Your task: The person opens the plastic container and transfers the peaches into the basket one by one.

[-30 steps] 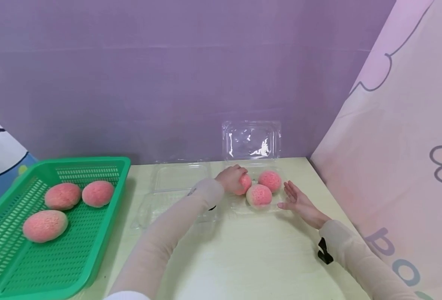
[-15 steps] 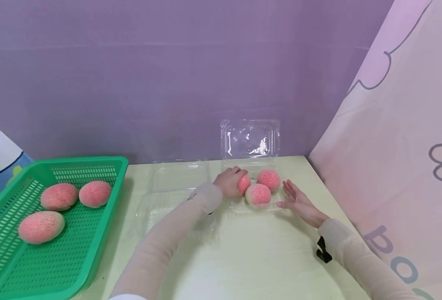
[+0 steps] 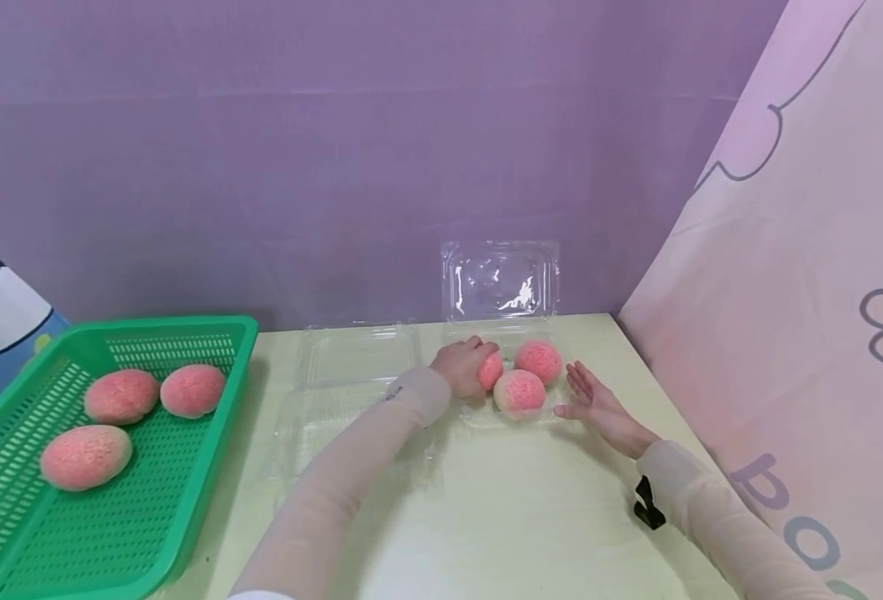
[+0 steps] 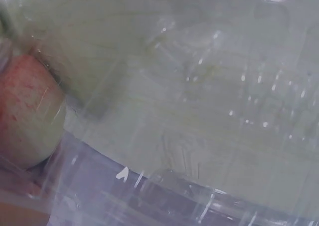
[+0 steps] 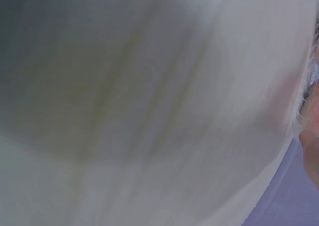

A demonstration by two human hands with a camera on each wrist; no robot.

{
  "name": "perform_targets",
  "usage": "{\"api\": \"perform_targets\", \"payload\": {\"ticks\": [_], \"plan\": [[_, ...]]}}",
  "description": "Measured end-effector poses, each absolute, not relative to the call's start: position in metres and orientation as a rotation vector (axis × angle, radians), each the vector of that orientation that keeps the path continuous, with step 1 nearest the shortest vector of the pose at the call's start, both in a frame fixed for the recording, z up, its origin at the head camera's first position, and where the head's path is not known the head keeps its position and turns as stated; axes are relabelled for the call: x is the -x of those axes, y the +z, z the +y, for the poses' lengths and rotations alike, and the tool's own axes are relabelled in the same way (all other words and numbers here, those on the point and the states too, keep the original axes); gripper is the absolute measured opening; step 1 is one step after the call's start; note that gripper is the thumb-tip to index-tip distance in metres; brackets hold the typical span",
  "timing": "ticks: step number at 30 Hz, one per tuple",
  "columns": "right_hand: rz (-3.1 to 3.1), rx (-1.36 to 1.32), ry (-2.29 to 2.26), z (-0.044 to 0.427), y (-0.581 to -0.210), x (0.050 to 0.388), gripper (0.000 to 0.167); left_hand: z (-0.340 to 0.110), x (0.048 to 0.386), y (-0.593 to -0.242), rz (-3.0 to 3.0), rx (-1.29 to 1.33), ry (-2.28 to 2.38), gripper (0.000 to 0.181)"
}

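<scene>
In the head view my left hand (image 3: 461, 367) curls over a pink peach (image 3: 491, 372) in the base of a clear plastic clamshell box (image 3: 479, 418). Two more pinkish-white peaches, a back one (image 3: 538, 361) and a front one (image 3: 520, 395), sit beside it in that base. The box's lid (image 3: 500, 283) stands raised behind. My right hand (image 3: 599, 414) has its fingers extended at the base's right edge; whether it touches the plastic I cannot tell. A peach (image 4: 31, 113) shows at the left of the left wrist view, and my right thumb (image 5: 311, 153) edges into the right wrist view.
A green slotted basket (image 3: 217, 475) at the left holds three peaches (image 3: 87, 458). Between basket and box lies another open clear clamshell (image 3: 359, 354), partly behind my left forearm. A purple cloth (image 3: 336, 167) hangs behind the pale table (image 3: 486, 517), with a pink printed cloth (image 3: 786, 333) at right.
The left hand stays on its peach at the box's left side, shifting only very slightly. My right hand keeps its place; the whole view sways a little.
</scene>
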State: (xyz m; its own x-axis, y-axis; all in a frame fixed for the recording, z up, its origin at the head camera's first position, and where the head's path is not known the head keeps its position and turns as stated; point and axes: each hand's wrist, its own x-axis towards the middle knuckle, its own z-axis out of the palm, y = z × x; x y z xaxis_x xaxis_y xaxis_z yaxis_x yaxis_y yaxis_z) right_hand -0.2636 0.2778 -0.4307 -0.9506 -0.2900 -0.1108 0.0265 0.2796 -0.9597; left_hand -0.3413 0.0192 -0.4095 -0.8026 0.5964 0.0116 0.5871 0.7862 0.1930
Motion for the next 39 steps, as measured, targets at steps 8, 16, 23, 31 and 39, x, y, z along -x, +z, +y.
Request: {"api": "perform_targets", "payload": {"ticks": [8, 16, 23, 31, 39], "plan": [[2.291, 0.244, -1.733, 0.278, -0.431, 0.264, 0.099, 0.021, 0.342, -0.413, 2.958, -0.992, 0.270, 0.078], [2.297, 0.230, -1.729, 0.276, -0.430, 0.263, 0.099, 0.020, 0.344, -0.414, 2.945, -0.985, 0.301, 0.077], [2.312, 0.226, -1.704, 0.276, -0.427, 0.261, 0.097, 0.020, 0.342, -0.411, 2.915, -0.966, 0.364, 0.079], [2.299, 0.235, -1.713, 0.276, -0.429, 0.262, 0.097, 0.019, 0.340, -0.408, 2.899, -0.953, 0.371, 0.084], [2.301, 0.237, -1.710, 0.276, -0.429, 0.264, 0.097, 0.016, 0.338, -0.401, 2.893, -0.933, 0.348, 0.091]]}}
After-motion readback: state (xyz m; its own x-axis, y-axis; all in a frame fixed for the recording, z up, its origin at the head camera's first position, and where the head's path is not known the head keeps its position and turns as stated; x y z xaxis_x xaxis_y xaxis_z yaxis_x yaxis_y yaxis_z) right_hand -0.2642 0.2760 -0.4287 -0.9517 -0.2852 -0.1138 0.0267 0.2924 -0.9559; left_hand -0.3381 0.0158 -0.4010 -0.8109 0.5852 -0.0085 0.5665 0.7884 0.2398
